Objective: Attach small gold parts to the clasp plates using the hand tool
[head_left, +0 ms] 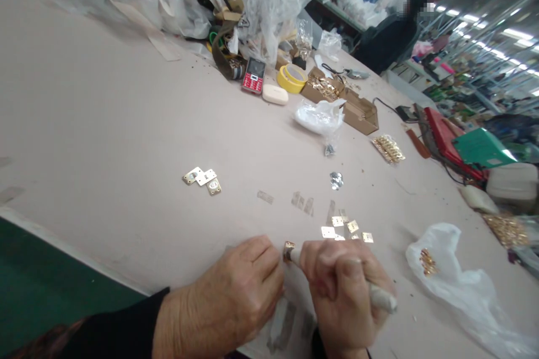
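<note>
My right hand [347, 291] is closed round a white pen-like tool [382, 298], whose narrower end points left. That end meets a small gold metal plate [288, 248] between my hands; whether it presses or only touches, I cannot tell. Beside the plate, my left hand [236, 291] is curled with its knuckles up, and its fingertips are hidden. Just beyond my right hand lie several small gold plates [337, 221] with holes. Another little group of plates [206, 178], some with round silvery discs, rests further left.
Silvery discs [336, 180] lie ahead. A plastic bag [446, 263] with gold pieces is at right. Farther back are a cardboard box [361, 112], yellow tape [292, 78], a red phone [254, 76] and plastic bags [278, 0]. A person [389, 39] is in the background.
</note>
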`<state>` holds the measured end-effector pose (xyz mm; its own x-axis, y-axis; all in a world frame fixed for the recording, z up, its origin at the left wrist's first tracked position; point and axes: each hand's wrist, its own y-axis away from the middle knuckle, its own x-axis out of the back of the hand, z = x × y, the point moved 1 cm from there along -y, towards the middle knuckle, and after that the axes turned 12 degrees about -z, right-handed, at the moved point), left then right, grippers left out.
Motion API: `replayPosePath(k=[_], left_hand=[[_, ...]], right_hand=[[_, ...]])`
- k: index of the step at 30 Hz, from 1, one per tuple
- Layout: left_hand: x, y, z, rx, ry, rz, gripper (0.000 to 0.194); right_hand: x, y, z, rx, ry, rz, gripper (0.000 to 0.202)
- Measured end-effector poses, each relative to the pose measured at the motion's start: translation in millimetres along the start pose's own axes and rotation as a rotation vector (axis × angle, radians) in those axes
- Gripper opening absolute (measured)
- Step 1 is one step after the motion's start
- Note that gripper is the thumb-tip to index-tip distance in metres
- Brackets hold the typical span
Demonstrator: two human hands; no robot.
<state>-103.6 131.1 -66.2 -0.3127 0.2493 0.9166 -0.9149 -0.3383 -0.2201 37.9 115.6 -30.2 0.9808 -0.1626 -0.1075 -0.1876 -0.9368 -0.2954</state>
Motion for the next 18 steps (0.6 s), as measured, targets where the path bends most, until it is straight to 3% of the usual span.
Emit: replayPosePath(k=[3,7,13,18], left_hand=[[2.5,3,-1,0.040,0.004,0.086,0.019],[2.6,6,-1,0.108,-0.015,0.118,0.017],[2.1,4,0,0.109,-0.045,0.127,0.020],[2.4,6,0,0.162,0.015,0.102,0.014]], right_hand=[[-3,-3,-14,-0.012,0.101,-0.049,0.027],[-2,-11,-35,0.164,0.031,0.024,0.029],[-8,-6,-14,-0.001,0.132,-0.058,0.019],[-9,-10,-23,0.152,0.000,0.041,0.025]])
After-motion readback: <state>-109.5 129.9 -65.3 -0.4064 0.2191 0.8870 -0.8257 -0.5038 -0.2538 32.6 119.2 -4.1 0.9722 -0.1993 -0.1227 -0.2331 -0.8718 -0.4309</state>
